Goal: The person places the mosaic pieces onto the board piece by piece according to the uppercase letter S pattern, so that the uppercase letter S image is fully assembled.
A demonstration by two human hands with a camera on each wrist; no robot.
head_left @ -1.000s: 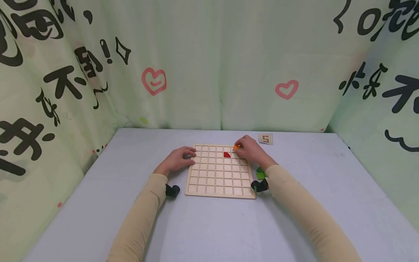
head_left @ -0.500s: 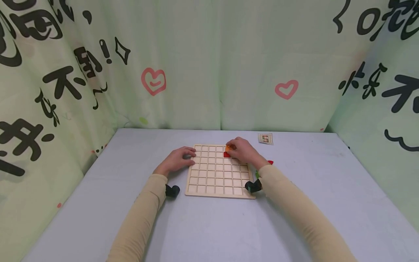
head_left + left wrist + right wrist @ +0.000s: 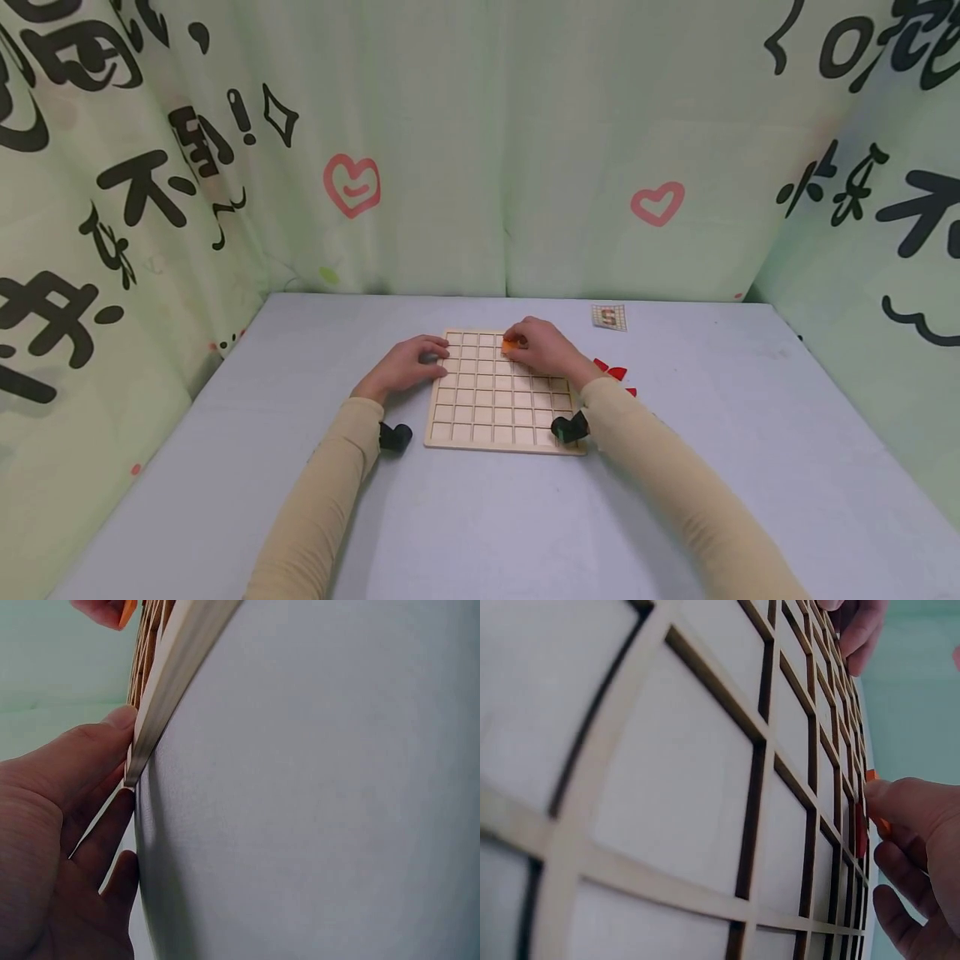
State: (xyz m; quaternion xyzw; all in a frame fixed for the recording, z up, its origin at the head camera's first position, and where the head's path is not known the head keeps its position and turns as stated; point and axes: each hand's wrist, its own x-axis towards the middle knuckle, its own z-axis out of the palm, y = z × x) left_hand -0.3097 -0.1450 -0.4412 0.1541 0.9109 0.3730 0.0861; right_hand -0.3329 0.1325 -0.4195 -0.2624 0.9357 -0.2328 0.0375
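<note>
A square wooden grid board (image 3: 482, 383) lies on the table. My left hand (image 3: 405, 365) is at its left edge. In the left wrist view my thumb (image 3: 90, 746) touches the board's side, and my fingers reach along the edge, loosely extended. My right hand (image 3: 546, 347) pinches a small orange piece (image 3: 508, 345) between thumb and fingertips, over the far rows of the board. The right wrist view shows the orange piece (image 3: 883, 825) at my fingertips and a red piece (image 3: 860, 830) in a cell close by. That red piece is hidden behind my right hand in the head view.
Loose red pieces (image 3: 618, 373) lie on the table to the board's right, partly behind my right sleeve. A small printed grid card (image 3: 608, 317) lies near the table's far edge. Light green curtains (image 3: 502, 150) surround the table's back and sides.
My right hand has moved left along the board's far rows, carrying the orange piece past the red piece. More loose red pieces show beside my sleeve; the green ones are now covered. My left hand stays put.
</note>
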